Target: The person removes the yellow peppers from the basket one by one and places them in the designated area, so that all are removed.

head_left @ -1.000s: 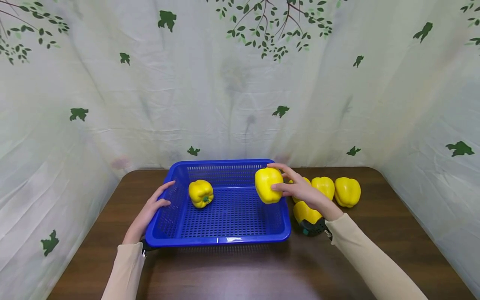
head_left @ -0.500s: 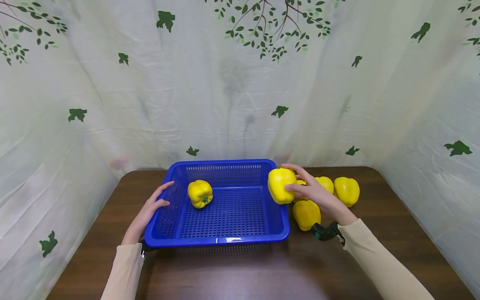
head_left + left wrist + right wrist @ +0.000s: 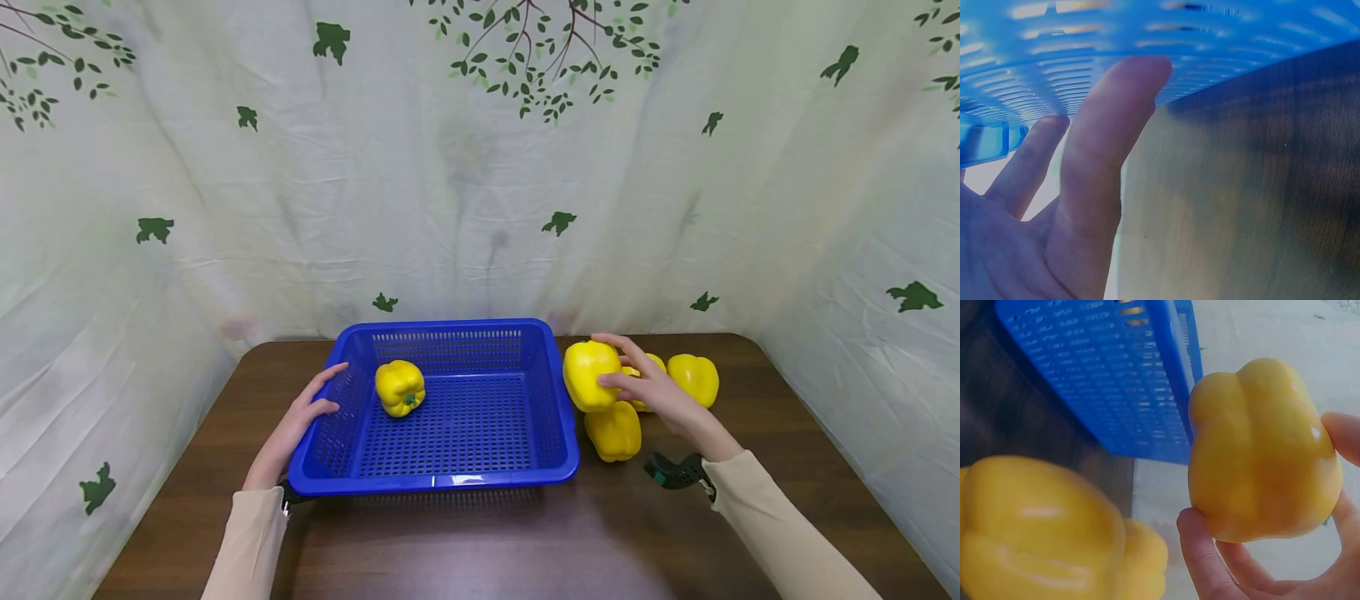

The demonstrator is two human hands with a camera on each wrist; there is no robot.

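Observation:
My right hand (image 3: 656, 392) pinches a yellow bell pepper (image 3: 591, 375) between thumb and fingers, just outside the basket's right rim. In the right wrist view the held pepper (image 3: 1263, 450) is raised beside the basket's outer wall (image 3: 1116, 369). My left hand (image 3: 292, 425) holds the left side of the blue plastic basket (image 3: 435, 483), with fingertips at the rim. The left wrist view has fingers (image 3: 1100, 144) against its slotted wall. Inside the basket, toward the left, lies one yellow bell pepper (image 3: 401, 388) with a green stem.
On the brown table (image 3: 465, 550), right of the basket, more yellow bell peppers stand: a near one (image 3: 613, 432), a far right one (image 3: 693, 380), and others partly hidden behind my right hand. A patterned white cloth (image 3: 450, 208) hangs behind the table.
My right hand has carried its bell pepper rightward, from over the basket's right part to outside its right rim. The left hand, the basket and the pepper inside stay put.

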